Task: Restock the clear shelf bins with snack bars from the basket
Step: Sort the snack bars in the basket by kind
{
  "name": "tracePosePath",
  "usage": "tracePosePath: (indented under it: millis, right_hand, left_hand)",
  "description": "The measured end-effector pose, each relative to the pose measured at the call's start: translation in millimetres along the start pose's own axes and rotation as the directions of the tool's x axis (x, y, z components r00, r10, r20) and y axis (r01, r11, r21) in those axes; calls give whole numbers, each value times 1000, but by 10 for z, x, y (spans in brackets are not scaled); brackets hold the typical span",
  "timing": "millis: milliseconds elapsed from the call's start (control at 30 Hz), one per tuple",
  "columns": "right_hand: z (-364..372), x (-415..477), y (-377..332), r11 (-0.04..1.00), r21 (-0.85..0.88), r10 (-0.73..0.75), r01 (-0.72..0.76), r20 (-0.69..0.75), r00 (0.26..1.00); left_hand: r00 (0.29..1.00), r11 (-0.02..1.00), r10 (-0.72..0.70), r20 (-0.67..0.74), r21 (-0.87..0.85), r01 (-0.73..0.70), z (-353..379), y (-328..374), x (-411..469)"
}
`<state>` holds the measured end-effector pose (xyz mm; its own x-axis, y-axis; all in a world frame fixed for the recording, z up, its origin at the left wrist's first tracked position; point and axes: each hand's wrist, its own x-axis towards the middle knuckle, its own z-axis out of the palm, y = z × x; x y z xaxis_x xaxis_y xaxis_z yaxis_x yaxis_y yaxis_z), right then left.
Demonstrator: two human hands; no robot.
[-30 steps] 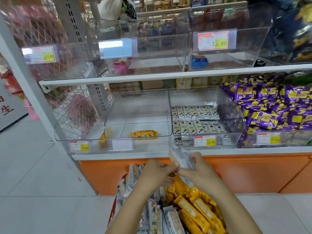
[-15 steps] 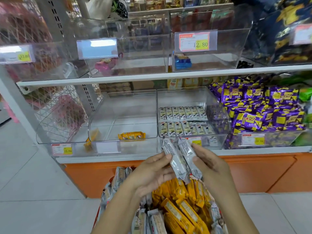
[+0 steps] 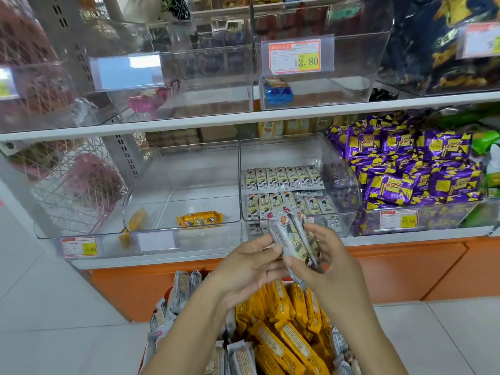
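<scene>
My left hand (image 3: 247, 269) and my right hand (image 3: 326, 259) together hold a small bunch of grey-white snack bars (image 3: 290, 239) just in front of the lower shelf edge. Behind them a clear bin (image 3: 343, 169) holds two neat rows of the same grey-white bars (image 3: 284, 178). The clear bin to its left (image 3: 189, 169) contains a single yellow bar (image 3: 199, 219). Below my arms, the basket (image 3: 159, 320) is packed with yellow bars (image 3: 281, 334) and grey-white bars (image 3: 181, 290).
Purple-and-yellow packets (image 3: 405, 169) fill the bin at right. The upper shelf (image 3: 243, 119) carries clear bins, one with a blue packet (image 3: 278, 92) and a 12.80 price tag (image 3: 295, 56). An orange shelf base (image 3: 405, 269) runs below; grey floor tiles lie left.
Both hands have risen from the basket with the grey-white bars and now hold them higher, level with the front of the lower bins. The view has shifted closer to the shelf.
</scene>
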<state>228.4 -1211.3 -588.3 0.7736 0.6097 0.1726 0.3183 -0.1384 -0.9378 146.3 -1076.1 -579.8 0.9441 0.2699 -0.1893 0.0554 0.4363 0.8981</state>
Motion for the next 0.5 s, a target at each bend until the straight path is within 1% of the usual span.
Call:
tracePosePath:
  millis: [100,200,233,267,300,333,367,400,433,467,500]
  right_hand:
    - [-25,76,-58,998,-47,-35,33,-49,998]
    - [-81,241,-178,999,-31,-12,10,-71,997]
    - [-116,329,-224,999,-34,5,-8,-77,997]
    - [-163,433,-260,998,-54,24,-29,-86,996]
    - [-213,563,-285,995,-83,44,-51,-89,995]
    - [-257,709,-293,988,-127,73,-83,-80,994]
    - [-295,863,-297,976,-181,110,-119,-63,992]
    - [-318,1040,-280,955,-253,151,-157,-44,988]
    - [-324,1220,-255,926,-329,187,-185,-26,982]
    - [-315,1394,-231,890,-404,229,-211,-3,973]
    - [-295,1555,-201,849,-471,280,-240,15,960]
  left_hand:
    - [1000,990,3,31,142,-7,10,76,107]
    - [998,974,48,51,220,-58,54,229,186]
    - [996,964,85,17,252,-86,61,296,211]
    - [988,941,145,-57,316,-120,55,359,238]
    - [958,892,230,-171,432,-136,20,409,279]
    - [896,800,333,-292,591,-105,-43,447,329]
    - [812,672,440,-384,741,-13,-111,471,372]
    - [736,558,522,-431,825,87,-183,479,409]
    - [694,493,563,-449,857,154,-253,471,441]
    - [690,456,563,-456,867,200,-322,456,476]
    - [706,422,538,-459,873,246,-371,436,507]
